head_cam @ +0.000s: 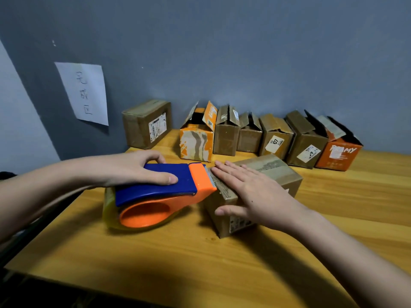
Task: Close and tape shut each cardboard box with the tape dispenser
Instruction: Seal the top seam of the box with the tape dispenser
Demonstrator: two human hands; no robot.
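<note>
A closed brown cardboard box (282, 174) lies in the middle of the wooden table (200, 252). My right hand (251, 192) lies flat on its top with straight fingers, thumb down the near side. My left hand (142, 167) grips the blue and orange tape dispenser (160, 196) from above, thumb on the blue cover. The dispenser's toothed blade touches the box's left top edge, right by my right fingertips. A roll of clear tape sits on the dispenser's left end.
Along the grey wall stands a row of several small boxes with open flaps (266, 136), two of them orange. A closed, taped brown box (146, 123) sits apart at the left, under a handwritten paper sheet (84, 92). The table's left edge is near my left forearm.
</note>
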